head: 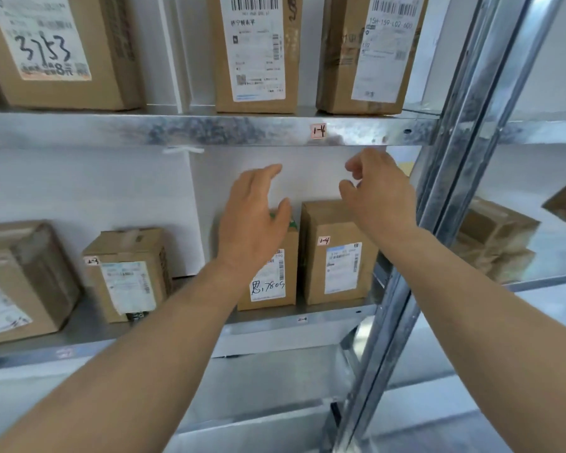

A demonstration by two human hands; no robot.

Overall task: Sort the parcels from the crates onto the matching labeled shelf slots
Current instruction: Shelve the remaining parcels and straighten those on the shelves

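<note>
Two upright cardboard parcels stand side by side on the middle shelf [324, 317]. The left parcel [270, 276] bears a label with handwritten digits. The right parcel [335, 256] carries a small tag reading 1-4. My left hand [252, 220] hovers in front of the left parcel's top, fingers straight and spread, holding nothing. My right hand [378, 194] hangs above the right parcel with loosely curled fingers, empty. A pink slot tag reading 1-4 [318, 131] is stuck on the shelf edge above.
More cardboard parcels stand on the upper shelf [255, 53] and at the left of the middle shelf [128, 273]. A metal upright [438, 223] of the rack rises at the right, with further boxes [494, 240] behind it on the neighbouring bay.
</note>
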